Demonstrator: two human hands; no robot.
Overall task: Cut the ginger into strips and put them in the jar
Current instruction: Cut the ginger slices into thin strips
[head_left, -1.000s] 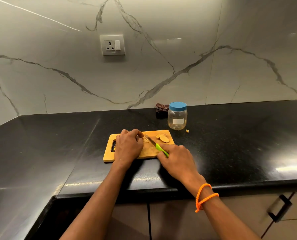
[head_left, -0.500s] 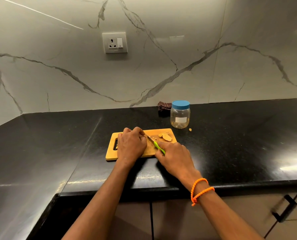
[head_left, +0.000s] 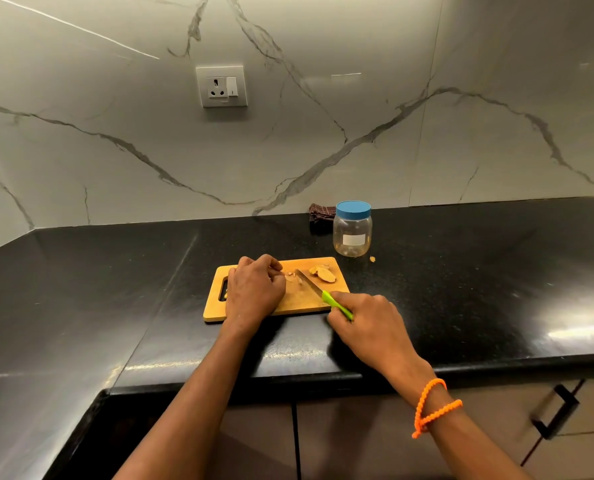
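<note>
Barely moved since before: right hand (head_left: 368, 318) still grips knife (head_left: 318, 291), blade angled beside left hand (head_left: 254, 289) curled onto ginger (head_left: 291, 276) on board (head_left: 299, 303). Presumably pinned against slipping; jar (head_left: 352, 230) kept lidded nearby.

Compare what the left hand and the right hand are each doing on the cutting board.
The left hand rests curled on the cutting board, fingertips at small ginger bits; the right hand grips the green-handled knife. The left hand lies over the board's middle; the right hand sits mostly off its near right corner, above the black counter. The right wrist wears an orange bracelet; the left is bare. Both face palm down.
</note>
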